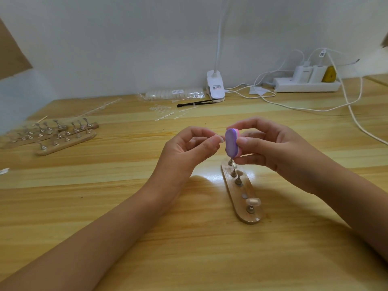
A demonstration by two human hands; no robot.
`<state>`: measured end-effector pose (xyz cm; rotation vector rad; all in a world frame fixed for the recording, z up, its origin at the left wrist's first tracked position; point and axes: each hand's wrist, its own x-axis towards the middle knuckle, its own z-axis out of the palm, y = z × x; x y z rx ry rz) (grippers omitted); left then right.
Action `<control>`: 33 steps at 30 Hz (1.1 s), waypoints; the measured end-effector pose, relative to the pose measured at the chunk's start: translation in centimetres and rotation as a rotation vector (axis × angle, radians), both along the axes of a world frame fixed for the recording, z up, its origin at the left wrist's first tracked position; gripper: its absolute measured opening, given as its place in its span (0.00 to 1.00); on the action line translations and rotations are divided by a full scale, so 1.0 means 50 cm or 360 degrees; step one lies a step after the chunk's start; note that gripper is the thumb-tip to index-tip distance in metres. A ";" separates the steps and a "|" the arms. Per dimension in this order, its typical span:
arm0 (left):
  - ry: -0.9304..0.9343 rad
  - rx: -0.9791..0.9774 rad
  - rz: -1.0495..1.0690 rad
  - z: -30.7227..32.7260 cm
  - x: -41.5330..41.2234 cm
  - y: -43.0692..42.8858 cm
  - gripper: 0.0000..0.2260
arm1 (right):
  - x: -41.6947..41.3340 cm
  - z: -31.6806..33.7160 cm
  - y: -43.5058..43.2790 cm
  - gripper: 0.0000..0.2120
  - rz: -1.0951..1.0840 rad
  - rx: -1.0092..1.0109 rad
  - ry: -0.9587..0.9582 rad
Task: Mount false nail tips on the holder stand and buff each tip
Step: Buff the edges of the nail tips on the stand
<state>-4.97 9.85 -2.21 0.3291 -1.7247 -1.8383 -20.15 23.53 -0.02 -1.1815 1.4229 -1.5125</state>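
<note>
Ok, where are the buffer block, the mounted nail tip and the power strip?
buffer block (231, 142): head view, middle of its purple face.
nail tip (253, 201): head view, centre of the tip's top surface.
power strip (304, 86): head view, its white front side.

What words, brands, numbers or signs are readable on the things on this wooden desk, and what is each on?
None can be read.
White clip-on lamp base: sticker with red and dark print, too blurred.
Clear plastic bag of nail tips: small white label, too small.
White tag on the charger cable: square code pattern, no words legible.
White charger plug: faint grey marks, unreadable.
Purple and pink buffer block: no writing shows.
</note>
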 end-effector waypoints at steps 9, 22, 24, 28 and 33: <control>0.0000 0.0042 -0.0074 -0.001 -0.001 -0.001 0.02 | -0.002 -0.004 -0.001 0.12 -0.0068 -0.0062 -0.0081; -0.0038 0.0025 -0.0054 -0.002 -0.001 -0.003 0.03 | 0.008 0.003 0.002 0.11 -0.0112 0.0012 0.0083; -0.0040 -0.0011 -0.0045 -0.004 0.001 -0.003 0.03 | 0.019 0.001 0.001 0.13 -0.0084 0.0050 0.0287; -0.0078 -0.0103 -0.0032 -0.006 0.001 -0.001 0.03 | 0.028 0.001 -0.001 0.20 -0.0163 -0.0084 0.0201; -0.0055 -0.0117 -0.0045 -0.001 0.003 0.004 0.03 | 0.025 0.005 0.004 0.17 -0.0004 0.0004 0.0234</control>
